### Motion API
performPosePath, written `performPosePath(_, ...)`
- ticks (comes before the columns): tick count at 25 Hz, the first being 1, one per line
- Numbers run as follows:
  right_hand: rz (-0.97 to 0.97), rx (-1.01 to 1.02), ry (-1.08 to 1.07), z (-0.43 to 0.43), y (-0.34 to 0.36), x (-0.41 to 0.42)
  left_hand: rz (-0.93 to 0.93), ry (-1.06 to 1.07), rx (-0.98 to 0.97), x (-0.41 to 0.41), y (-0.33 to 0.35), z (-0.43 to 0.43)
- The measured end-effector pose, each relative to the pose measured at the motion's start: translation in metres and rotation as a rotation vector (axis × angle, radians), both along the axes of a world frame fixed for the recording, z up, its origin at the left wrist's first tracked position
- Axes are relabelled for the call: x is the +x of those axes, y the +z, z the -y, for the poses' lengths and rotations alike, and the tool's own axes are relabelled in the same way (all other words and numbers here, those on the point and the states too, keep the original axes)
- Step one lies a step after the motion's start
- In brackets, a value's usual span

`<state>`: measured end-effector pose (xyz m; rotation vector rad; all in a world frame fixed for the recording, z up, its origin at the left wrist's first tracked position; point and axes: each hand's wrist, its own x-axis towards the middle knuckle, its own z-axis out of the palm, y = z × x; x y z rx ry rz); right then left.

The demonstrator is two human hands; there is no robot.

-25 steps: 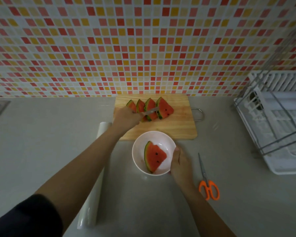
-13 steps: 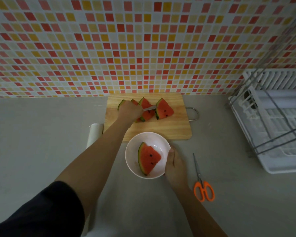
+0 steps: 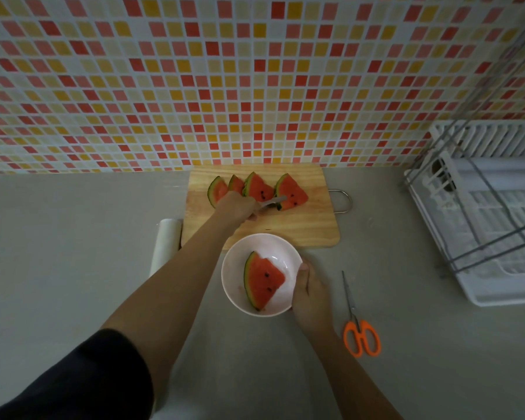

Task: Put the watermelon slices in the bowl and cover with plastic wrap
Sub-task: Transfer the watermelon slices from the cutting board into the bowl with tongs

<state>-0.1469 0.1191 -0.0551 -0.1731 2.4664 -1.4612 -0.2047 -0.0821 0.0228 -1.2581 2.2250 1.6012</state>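
Gripping a utensil (image 3: 270, 203) in the left hand (image 3: 236, 206), tip at the rightmost slice (image 3: 294, 193) — 12 o'clock of the bowl (image 3: 234, 275). Clasping its rim at 3 o'clock with the right hand (image 3: 311, 291).

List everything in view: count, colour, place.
watermelon slices: four, red, green rind, on the cutting board
watermelon slice: one, red, in the bowl
bowl: one, white, in front of the board
cutting board: one, wooden, by the wall
metal utensil: one, silver, at the rightmost slice
plastic wrap roll: one, white, left of the board
scissors: one, orange handles, right of the bowl
dish rack: one, white, far right
left hand: grips the utensil
right hand: holds the bowl's rim
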Motion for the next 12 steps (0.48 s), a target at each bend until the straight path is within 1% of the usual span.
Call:
performPosePath(3,0.033,-0.004,-0.011,0.000,-0.001,0.000,-0.056,0.075,0.034,0.008,0.003,0.004)
performPosePath(5,0.045,-0.019,-0.031,0.000,-0.001,0.002,-0.113,0.103,0.040,0.029,0.012,0.007)
performPosePath(9,0.045,-0.048,-0.077,0.003,0.001,0.002,-0.248,0.132,0.010,0.118,0.025,-0.011)
performPosePath(10,0.056,-0.049,-0.094,0.003,0.000,0.002,-0.240,0.124,-0.029,0.145,0.026,-0.020)
performPosePath(12,0.067,-0.040,-0.108,0.005,0.000,0.003,-0.164,0.091,-0.174,0.188,0.024,-0.037)
